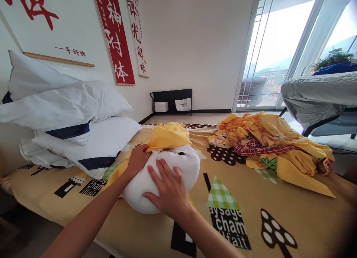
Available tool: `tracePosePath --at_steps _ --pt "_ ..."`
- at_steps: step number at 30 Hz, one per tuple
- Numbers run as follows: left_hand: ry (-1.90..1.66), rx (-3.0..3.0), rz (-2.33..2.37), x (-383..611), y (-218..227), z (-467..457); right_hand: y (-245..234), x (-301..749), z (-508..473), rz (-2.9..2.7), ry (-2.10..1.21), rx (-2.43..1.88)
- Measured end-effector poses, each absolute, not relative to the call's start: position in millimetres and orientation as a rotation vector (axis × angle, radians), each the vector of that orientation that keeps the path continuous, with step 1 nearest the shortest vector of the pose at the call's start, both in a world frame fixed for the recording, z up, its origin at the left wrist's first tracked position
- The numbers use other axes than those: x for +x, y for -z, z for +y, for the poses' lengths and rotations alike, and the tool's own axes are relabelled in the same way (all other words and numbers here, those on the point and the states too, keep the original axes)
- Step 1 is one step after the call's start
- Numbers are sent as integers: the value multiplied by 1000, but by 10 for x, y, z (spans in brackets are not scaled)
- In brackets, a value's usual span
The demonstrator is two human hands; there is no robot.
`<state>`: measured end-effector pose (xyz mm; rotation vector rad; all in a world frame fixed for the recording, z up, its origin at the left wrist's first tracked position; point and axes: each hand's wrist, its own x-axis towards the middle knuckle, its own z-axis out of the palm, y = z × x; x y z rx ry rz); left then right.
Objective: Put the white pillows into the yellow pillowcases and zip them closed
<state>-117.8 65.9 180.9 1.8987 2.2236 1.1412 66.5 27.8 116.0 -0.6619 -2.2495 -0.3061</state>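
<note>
Centre frame, the right hand (170, 193) lay spread on a plump white pillow (141, 183), and there, the left hand (138, 159) pinched the yellow cloth (170, 135) over its far end! White pillows (75, 101) towered at left; crumpled fabric (267, 133) heaped the bed (251, 209) at right.

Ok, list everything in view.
Pillow: one, white, centre
Loose cloth: one, yellow, pillow's far end
Stacked pillows: about four, white, left
Cloth heap: uncounted, mostly yellow, right
Sheet: one, tan patterned, beneath
Scrolls: three, red and white, upper left
Rack: one, black, background
Box: one, white, rack
Bag: one, white, rack
Glass door: one, grey-framed, right
Covered furniture: one, grey, right
Plant: one, green, behind it
Left hand: one, bare, cloth's edge
Right hand: one, bare, on pillow
</note>
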Motion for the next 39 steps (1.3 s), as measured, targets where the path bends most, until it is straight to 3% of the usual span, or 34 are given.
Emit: tracePosePath --at_steps 11,18,23,29,35,39 --pt "-752 1563 1391 -1888 -1974 252 -1489 473 442 -2459 100 -670" --pt "-788 1984 1746 -1777 -1850 293 -1550 341 445 -2529 186 -728" --pt "-1009 2047 2172 -1677 -1635 288 -1570 224 436 -2581 238 -747" --pt "-1331 1997 2372 -1667 -1556 -56 -1534 259 455 -2529 246 -724" --pt "-1127 1622 1916 -1802 -1520 -408 -1476 316 491 -2459 279 -697" --pt "-1048 1578 1857 -1889 -1583 -310 -1425 322 511 -2403 333 -660"
